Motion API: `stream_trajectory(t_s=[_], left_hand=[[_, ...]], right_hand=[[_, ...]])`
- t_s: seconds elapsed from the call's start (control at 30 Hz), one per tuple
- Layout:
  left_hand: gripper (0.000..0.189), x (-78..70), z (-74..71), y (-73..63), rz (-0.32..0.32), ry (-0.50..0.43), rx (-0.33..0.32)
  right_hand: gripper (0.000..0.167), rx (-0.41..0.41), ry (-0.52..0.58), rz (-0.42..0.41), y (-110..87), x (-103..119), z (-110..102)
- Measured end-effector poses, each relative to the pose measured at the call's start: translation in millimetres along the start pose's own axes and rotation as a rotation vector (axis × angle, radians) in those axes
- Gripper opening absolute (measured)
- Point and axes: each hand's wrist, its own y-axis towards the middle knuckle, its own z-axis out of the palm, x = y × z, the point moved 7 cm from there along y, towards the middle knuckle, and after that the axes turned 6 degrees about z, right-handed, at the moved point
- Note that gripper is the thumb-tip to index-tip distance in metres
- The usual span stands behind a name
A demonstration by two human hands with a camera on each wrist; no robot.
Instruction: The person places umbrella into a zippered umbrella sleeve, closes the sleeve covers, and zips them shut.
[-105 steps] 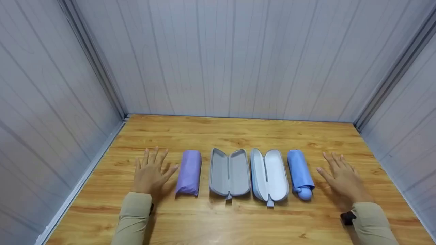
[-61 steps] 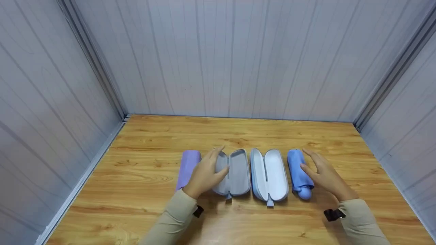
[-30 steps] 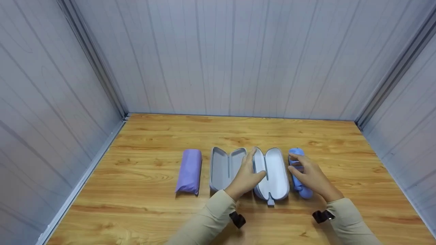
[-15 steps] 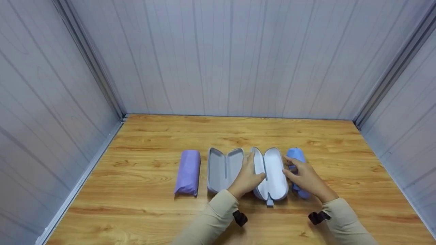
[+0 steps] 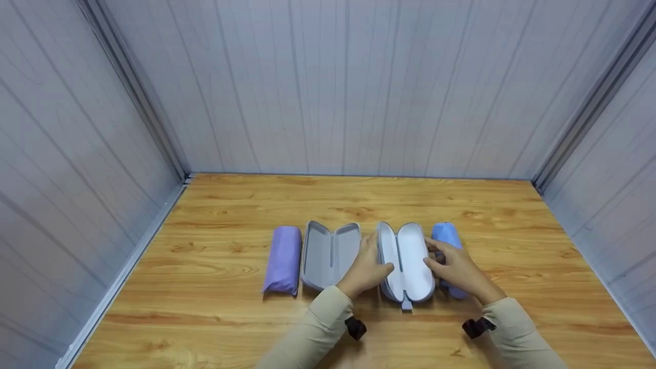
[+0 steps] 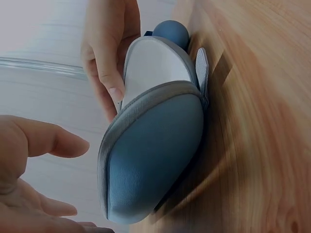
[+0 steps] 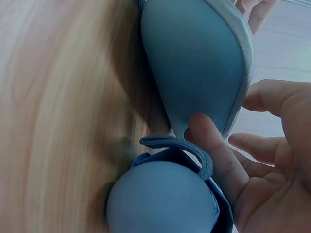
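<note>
In the head view a glasses case (image 5: 416, 266), white inside and blue outside, lies spread open on the table. My left hand (image 5: 366, 269) is at its left side, thumb over the left rim; the left wrist view has its loosely bent fingers (image 6: 63, 141) apart from the blue shell (image 6: 150, 160). At the right rim is my right hand (image 5: 456, 266); in the right wrist view a fingertip (image 7: 200, 124) touches the shell's outside and the thumb is by the rim. A folded blue umbrella (image 5: 447, 233) with a round handle (image 7: 160, 199) lies partly hidden under the right hand.
A second glasses case (image 5: 320, 253), grey inside, lies open left of the left hand. Further left is a purple folded umbrella (image 5: 284, 259). Pale panel walls (image 5: 328, 102) enclose the wooden table (image 5: 205, 307) at the back and sides.
From the far left, my left hand has come between the two cases. The grey case has slid left. My right hand has moved left across the blue umbrella to the white-lined case.
</note>
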Motion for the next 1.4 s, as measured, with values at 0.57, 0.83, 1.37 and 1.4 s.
stream_trajectory(t_s=[0.57,0.83,1.37,1.4], left_hand=[[0.090,5.3,12.3,1.8,-0.049,-0.090,0.006],[0.093,13.9,22.5,2.4,-0.125,-0.389,-0.036],[0.081,19.6,28.8,1.9,-0.242,-0.651,-0.074],[0.082,20.1,28.7,1.9,-0.241,-0.651,-0.076]], right_hand=[[0.054,0.007,-0.097,0.024,-1.3,4,2],[0.054,0.012,-0.163,0.011,-0.5,4,8],[0.053,0.023,-0.132,0.010,0.7,2,13],[0.053,0.026,-0.129,0.008,0.5,2,13]])
